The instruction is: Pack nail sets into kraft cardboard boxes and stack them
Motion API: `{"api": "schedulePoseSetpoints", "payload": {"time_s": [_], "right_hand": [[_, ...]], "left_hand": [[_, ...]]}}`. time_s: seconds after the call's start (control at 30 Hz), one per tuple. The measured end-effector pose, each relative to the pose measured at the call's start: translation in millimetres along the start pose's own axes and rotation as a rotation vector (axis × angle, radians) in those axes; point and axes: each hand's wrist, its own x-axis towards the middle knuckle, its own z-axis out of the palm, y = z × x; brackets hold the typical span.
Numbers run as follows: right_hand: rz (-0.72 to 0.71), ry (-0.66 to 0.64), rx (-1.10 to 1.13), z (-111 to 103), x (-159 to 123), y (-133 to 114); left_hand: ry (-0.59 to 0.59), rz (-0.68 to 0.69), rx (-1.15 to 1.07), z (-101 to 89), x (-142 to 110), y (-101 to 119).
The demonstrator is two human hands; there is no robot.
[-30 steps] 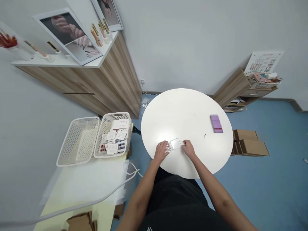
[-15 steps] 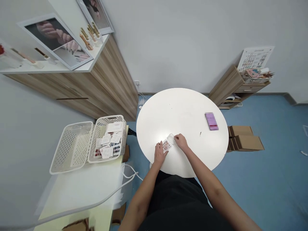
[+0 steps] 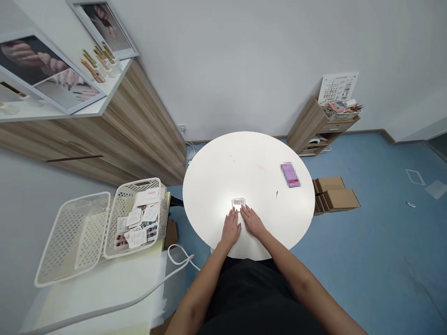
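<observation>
A small clear plastic case (image 3: pixel 238 202) with a row of nail-shaped pieces inside lies flat on the white round table (image 3: pixel 216 167). Its lid looks closed. My left hand (image 3: pixel 231 229) rests palm down in front of it, fingers stretched out and the tips at the case's near left edge. From the right, my right hand (image 3: pixel 253 222) lies flat as well, with its fingertips at the near right edge. The fingers hide part of the case's near side. Neither hand grips anything.
A purple pixelated item (image 3: pixel 290 175) lies at the table's right. To the left, a white perforated basket (image 3: pixel 162 204) holds several cards and nail sets, its lid open. A white cable (image 3: pixel 139 300) crosses the side table. Cardboard boxes (image 3: pixel 340 200) are on the right.
The case's raised lid has come down over the nails, and the case now sits straight. My right hand has let go of the lid and moved beside my left; both hands have flattened.
</observation>
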Motion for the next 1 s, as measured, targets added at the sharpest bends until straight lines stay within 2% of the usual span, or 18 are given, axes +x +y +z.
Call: {"api": "schedulePoseSetpoints", "payload": {"time_s": [0.1, 0.23, 0.43, 0.5, 0.67, 0.8, 1.0], "right_hand": [[-0.013, 0.014, 0.009, 6.2, -6.1, -0.3], [-0.009, 0.045, 0.026, 3.2, -1.7, 0.2], [0.019, 0.054, 0.117, -9.9, 30.3, 15.5], [0.016, 0.032, 0.150, -13.5, 43.1, 25.5], [-0.036, 0.055, 0.202, -21.7, 69.3, 62.7], [-0.009, 0.105, 0.197, -33.3, 88.1, 104.2], [0.093, 0.146, 0.130, -56.3, 110.5, 161.7]], "left_hand": [[-0.033, -0.050, 0.124, 1.0, -4.7, 6.4], [-0.047, -0.052, 0.205, -2.0, -7.0, 9.9], [-0.103, 0.021, 0.142, -10.6, 3.2, 6.1], [-0.081, -0.003, 0.127, -9.4, 9.3, 7.0], [0.025, -0.263, 0.243, 3.1, 21.4, 11.6], [-0.020, -0.300, 0.293, 11.4, 25.8, 10.3], [-0.081, -0.332, 0.250, 19.2, 27.7, 7.3]]}}
